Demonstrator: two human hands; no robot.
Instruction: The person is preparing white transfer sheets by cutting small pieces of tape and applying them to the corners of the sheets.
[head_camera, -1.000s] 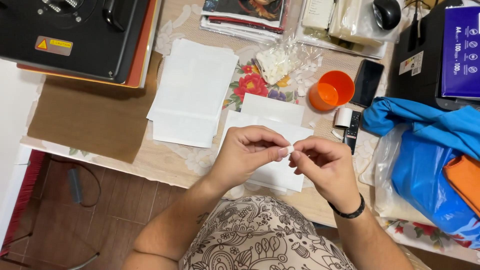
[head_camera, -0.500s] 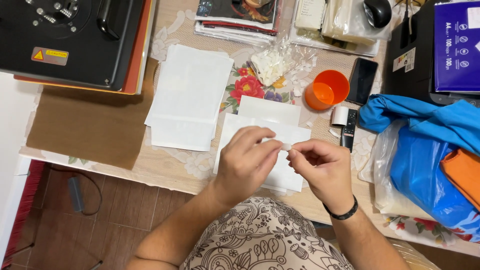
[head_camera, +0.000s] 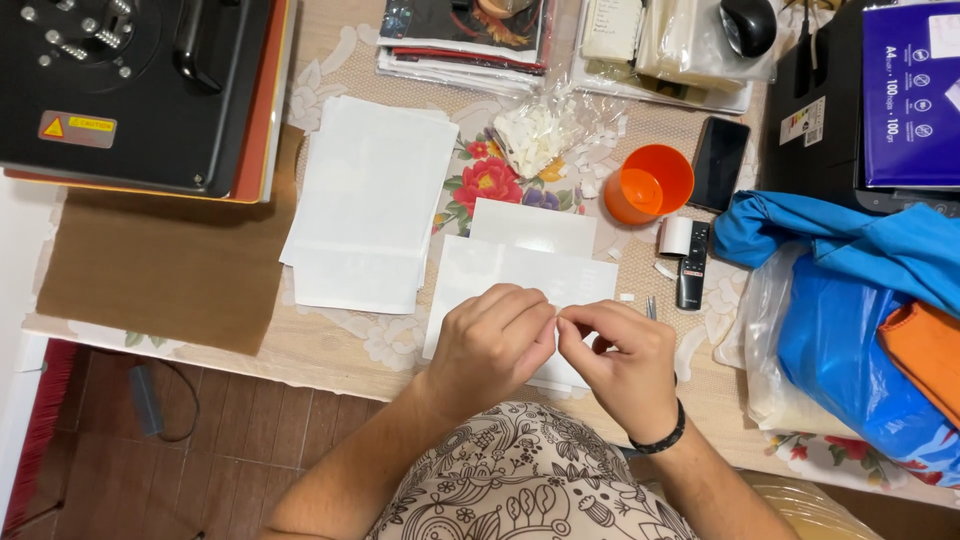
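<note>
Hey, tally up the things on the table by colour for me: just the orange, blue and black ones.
Orange: 2, the cup and the cloth.
Blue: 1, the bag.
Black: 4, the heat press, phone, remote, mouse.
Total: 7.

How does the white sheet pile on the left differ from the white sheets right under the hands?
The left pile of white sheets lies fully exposed and untouched; the sheets under the hands are partly covered by the left hand and right hand. The left pile looks taller, with its edges fanned out; the nearer sheets look wider, one overlapping another. Both are plain white and lie flat on the table.
</note>
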